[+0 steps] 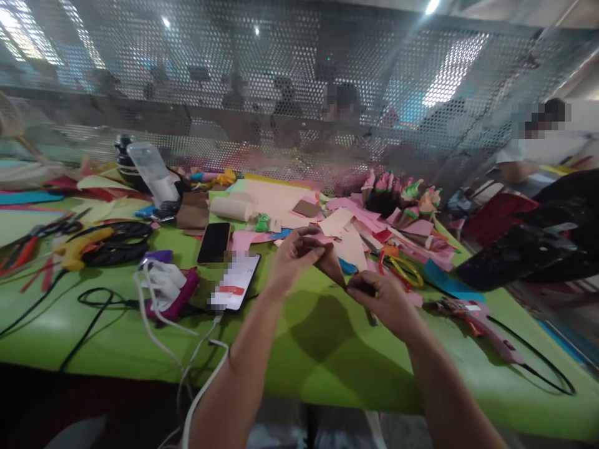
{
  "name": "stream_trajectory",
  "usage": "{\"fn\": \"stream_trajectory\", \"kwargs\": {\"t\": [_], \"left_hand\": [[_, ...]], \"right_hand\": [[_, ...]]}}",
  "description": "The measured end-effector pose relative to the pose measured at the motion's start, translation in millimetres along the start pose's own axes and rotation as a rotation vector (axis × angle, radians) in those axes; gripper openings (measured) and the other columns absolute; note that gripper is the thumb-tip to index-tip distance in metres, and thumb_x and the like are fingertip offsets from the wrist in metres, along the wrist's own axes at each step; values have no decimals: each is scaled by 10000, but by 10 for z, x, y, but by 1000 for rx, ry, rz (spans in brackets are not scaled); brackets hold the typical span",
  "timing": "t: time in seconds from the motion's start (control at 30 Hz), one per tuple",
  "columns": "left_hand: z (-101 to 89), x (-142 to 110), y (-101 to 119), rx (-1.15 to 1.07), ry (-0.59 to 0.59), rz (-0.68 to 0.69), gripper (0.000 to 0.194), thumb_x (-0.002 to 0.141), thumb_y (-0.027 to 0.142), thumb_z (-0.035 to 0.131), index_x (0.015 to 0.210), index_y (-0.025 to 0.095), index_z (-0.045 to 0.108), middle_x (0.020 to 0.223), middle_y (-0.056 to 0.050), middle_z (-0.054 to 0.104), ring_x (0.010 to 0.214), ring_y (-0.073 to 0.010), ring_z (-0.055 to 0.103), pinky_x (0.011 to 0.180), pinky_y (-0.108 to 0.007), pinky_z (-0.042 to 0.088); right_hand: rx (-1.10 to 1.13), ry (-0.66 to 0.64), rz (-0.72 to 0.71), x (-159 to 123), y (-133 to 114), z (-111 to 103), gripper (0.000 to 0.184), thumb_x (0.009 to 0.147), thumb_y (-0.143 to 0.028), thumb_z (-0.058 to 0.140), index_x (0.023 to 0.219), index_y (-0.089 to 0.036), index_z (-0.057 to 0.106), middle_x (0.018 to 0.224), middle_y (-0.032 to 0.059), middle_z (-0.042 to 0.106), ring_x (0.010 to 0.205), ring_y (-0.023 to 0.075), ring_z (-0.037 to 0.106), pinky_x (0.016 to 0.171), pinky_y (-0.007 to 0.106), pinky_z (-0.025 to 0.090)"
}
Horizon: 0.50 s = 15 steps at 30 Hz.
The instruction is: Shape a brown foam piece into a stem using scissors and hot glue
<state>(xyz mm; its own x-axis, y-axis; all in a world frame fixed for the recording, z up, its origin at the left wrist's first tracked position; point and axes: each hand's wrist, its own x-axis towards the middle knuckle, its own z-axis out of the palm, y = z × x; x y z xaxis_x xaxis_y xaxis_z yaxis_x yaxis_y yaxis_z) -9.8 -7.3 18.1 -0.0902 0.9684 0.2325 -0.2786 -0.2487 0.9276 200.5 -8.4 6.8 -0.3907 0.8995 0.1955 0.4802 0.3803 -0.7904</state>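
A small brown cone of rolled paper is held above the green table, its tip pointing down and to the right. My left hand pinches its wide upper end between thumb and fingers. At the pointed lower end, my right hand is closed with its fingertips on the paper. Beneath the hands a dark shadow falls on the green table cover. Pink and peach paper pieces lie just beyond the hands, and yellow-handled scissors rest beyond my right hand.
A pink glue gun lies at the right with its cord. To the left are a lit phone, a dark phone, a magenta power strip with white cables, and a yellow glue gun. Paper cones stand behind, before a perforated metal screen.
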Motion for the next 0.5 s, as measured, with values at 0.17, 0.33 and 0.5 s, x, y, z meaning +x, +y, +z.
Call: {"fn": "stream_trajectory", "kwargs": {"t": [0.17,0.33,0.5], "left_hand": [[27,-45,29,-95,27,68,379,774,472,741,1022,193,674,1037,-72,709,977,-190,646,863,-302,481],[28,-79,37,62,16,91,359,829,525,665,981,202,705,1087,-66,689,1037,-206,599,814,-277,464],[50,-94,-8,176,-108,140,328,830,470,675,1023,205,688,1140,-72,661,1036,-206,600,824,-280,454]], "right_hand": [[-7,57,2,18,-5,18,175,775,-359,628,732,-194,668,674,14,643,635,175,559,592,282,419],[84,115,32,42,45,20,229,758,-415,650,733,-188,674,672,22,638,634,171,542,593,280,422],[145,135,42,47,119,52,255,759,-440,674,757,-185,680,695,28,645,651,170,554,602,275,428]]}}
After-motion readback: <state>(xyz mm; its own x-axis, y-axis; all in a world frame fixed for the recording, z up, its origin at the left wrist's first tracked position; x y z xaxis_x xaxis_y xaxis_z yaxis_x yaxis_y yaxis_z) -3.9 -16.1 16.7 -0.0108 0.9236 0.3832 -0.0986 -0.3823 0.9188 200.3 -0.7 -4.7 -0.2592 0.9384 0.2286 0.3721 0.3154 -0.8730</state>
